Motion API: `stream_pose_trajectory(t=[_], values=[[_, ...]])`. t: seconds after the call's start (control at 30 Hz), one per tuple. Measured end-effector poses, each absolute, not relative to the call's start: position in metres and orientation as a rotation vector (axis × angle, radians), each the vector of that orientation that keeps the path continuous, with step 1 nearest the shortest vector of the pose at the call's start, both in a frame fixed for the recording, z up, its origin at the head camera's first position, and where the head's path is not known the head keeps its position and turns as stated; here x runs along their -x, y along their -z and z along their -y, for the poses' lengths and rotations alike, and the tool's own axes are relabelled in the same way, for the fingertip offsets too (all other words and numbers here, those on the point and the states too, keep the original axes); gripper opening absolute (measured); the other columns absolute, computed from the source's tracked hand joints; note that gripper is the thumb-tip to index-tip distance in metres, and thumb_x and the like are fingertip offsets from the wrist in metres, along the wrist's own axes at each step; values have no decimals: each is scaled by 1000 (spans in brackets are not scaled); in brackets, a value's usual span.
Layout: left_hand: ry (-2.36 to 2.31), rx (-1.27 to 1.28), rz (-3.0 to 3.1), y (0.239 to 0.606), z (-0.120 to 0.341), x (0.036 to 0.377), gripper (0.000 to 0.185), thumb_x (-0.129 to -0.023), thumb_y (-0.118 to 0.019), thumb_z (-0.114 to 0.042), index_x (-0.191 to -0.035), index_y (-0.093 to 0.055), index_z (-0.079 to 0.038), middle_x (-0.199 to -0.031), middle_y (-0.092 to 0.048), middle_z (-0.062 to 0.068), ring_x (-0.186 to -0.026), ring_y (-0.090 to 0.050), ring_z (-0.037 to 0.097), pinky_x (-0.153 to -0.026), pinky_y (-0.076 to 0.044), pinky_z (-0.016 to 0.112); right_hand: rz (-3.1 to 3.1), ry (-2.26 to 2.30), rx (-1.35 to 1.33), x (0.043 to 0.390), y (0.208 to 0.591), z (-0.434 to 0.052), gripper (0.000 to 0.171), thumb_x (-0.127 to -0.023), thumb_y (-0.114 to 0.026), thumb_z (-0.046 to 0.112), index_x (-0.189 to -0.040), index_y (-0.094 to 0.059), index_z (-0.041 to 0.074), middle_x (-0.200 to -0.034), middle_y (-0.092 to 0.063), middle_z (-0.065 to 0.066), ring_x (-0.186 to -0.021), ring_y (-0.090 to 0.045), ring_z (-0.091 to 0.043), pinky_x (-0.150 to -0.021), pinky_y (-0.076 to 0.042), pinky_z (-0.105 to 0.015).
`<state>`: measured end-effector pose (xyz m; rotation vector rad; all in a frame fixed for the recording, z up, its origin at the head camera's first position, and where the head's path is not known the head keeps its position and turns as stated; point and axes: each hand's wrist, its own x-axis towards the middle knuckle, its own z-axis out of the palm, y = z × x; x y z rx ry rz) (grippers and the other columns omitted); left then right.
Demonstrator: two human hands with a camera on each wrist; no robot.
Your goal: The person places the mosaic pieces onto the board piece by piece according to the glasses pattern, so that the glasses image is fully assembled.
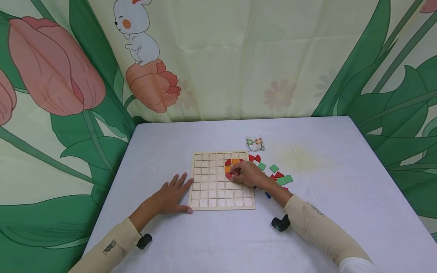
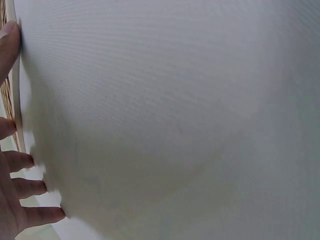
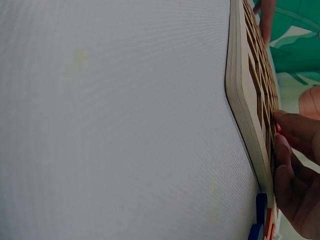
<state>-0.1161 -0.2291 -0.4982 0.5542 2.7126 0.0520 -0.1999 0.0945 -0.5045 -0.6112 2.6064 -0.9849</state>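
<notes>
A square wooden grid board (image 1: 208,194) lies on the white-covered table. In its upper right part sit orange square tiles (image 1: 235,161) and red rounded pieces (image 1: 228,162). My right hand (image 1: 249,172) reaches over the board from the right, fingers curled down at the cells. In the right wrist view, the thumb and finger of the right hand (image 3: 300,165) pinch a small red piece (image 3: 278,129), mostly hidden by the fingertips. My left hand (image 1: 173,197) lies spread at the board's left edge, thumb and index fingertip against the frame.
Right of the board lie loose green squares (image 1: 274,168), red pieces (image 1: 279,174) and a blue piece (image 1: 268,195). A small pattern card (image 1: 255,143) lies behind the board's upper right corner. A printed curtain (image 1: 218,68) hangs behind the table.
</notes>
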Motion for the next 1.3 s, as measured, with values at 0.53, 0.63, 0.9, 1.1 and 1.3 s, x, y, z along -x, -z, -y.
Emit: stream_pose_trajectory(t=[0.53,0.63,0.9,1.1,1.3], values=[[-67,-564,-2713,497,228,116,110,-79,-63,-77,-161,-22,-17,-168,-14,17,-153,-14,46,-112,-29,68,-2601,943,630,195,494,-95,18,-87,-79,20,-104,-76,14,-81,-65,6,-76,-57,-13,-66,-47,-26],[-73,-575,-2720,496,227,115,109,-79,-64,-76,-161,-23,-16,-168,-15,18,-153,-15,46,-111,-30,69,-2575,975,638,194,493,-98,18,-88,-78,20,-105,-75,14,-85,-66,5,-82,-58,-13,-71,-50,-26],[-94,-565,-2730,492,226,112,108,-79,-67,-73,-160,-25,-15,-167,-17,19,-152,-16,47,-112,-30,69,-2453,1108,718,192,493,-127,22,-95,-70,25,-114,-72,13,-107,-72,0,-71,-65,-13,-66,-53,-27],[-90,-558,-2736,492,226,112,108,-79,-67,-73,-161,-24,-16,-168,-16,18,-152,-15,47,-112,-30,69,-2483,1164,589,197,497,-157,28,-97,-69,28,-120,-71,12,-110,-69,-5,-72,-62,-15,-66,-53,-27],[-85,-564,-2734,494,227,113,109,-79,-66,-74,-161,-24,-16,-168,-15,18,-153,-15,47,-112,-29,69,-2530,1165,458,201,500,-177,27,-96,-69,26,-120,-70,13,-109,-68,-7,-67,-62,-18,-60,-54,-28]])
